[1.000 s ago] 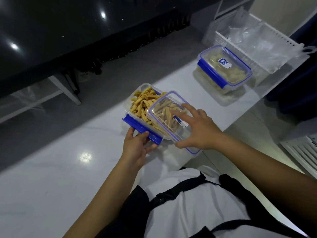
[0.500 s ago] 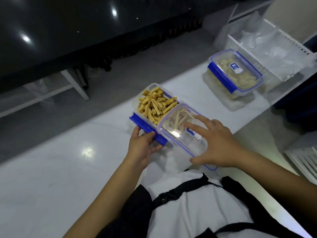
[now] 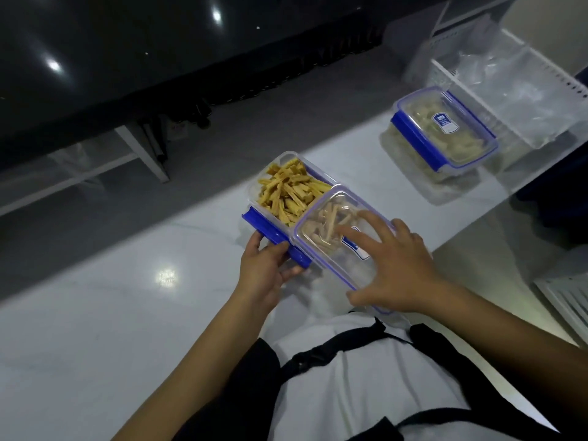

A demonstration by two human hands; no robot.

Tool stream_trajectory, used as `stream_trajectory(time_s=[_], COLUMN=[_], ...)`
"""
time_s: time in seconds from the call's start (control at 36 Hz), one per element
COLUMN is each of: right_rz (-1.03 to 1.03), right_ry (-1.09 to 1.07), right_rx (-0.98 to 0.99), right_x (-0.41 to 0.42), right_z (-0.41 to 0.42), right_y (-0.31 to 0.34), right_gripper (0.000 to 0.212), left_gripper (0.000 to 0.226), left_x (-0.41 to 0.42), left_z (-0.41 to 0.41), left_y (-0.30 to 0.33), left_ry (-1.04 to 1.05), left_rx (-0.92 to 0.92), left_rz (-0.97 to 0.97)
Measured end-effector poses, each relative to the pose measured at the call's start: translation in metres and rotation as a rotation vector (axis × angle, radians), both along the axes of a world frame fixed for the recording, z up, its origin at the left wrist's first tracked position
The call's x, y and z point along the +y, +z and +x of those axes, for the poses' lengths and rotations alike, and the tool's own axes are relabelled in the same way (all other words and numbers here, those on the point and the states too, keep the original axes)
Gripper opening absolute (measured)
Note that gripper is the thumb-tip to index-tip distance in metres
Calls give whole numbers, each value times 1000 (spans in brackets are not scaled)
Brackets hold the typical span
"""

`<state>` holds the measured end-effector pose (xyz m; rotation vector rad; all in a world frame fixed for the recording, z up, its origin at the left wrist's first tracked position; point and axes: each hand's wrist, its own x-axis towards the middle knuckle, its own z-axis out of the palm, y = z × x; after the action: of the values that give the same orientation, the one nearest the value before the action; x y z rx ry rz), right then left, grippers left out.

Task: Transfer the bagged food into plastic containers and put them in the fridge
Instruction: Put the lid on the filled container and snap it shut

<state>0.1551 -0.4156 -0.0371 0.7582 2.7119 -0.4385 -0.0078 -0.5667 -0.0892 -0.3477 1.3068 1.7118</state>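
A clear plastic container (image 3: 265,173) filled with yellow food sticks (image 3: 288,190) sits on the white counter (image 3: 95,313). My left hand (image 3: 265,268) grips its blue side clip (image 3: 273,238) at the near-left side. A clear lid with a blue rim (image 3: 321,224) lies skewed over the container's near half and juts out toward me. My right hand (image 3: 393,265) lies spread on top of that lid, thumb at its near edge. A second container (image 3: 444,128), lidded and clipped shut, holds pale food farther right.
A white perforated basket (image 3: 521,87) holding clear plastic bags stands behind the second container at the counter's right end. Past the counter's far edge lie grey floor and a dark glossy surface. A white slatted rack (image 3: 563,297) lies at lower right. My apron is at the bottom.
The lid has slid toward me under my right hand, uncovering more of the yellow sticks. My left hand has stayed on the blue clip.
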Motion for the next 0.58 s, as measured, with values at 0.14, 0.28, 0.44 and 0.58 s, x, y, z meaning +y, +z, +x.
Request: stream_trajectory(time_s=[0.14, 0.28, 0.44, 0.58], right_rz=[-41, 4, 68, 87], right_ry=[-34, -37, 50, 81], right_rx=[52, 179, 63, 51], right_x=[5, 11, 4, 7], right_z=[-12, -65, -125, -114], right_y=[10, 14, -17, -33], right_gripper=[112, 114, 107, 104], left_gripper=[50, 45, 48, 43], left_x=[-2, -1, -2, -5], left_z=[-1, 0, -1, -2], left_y=[1, 2, 2, 1], left_ry=[-16, -25, -39, -37], left_rx=[6, 23, 59, 67], left_rz=[27, 2, -1, -7])
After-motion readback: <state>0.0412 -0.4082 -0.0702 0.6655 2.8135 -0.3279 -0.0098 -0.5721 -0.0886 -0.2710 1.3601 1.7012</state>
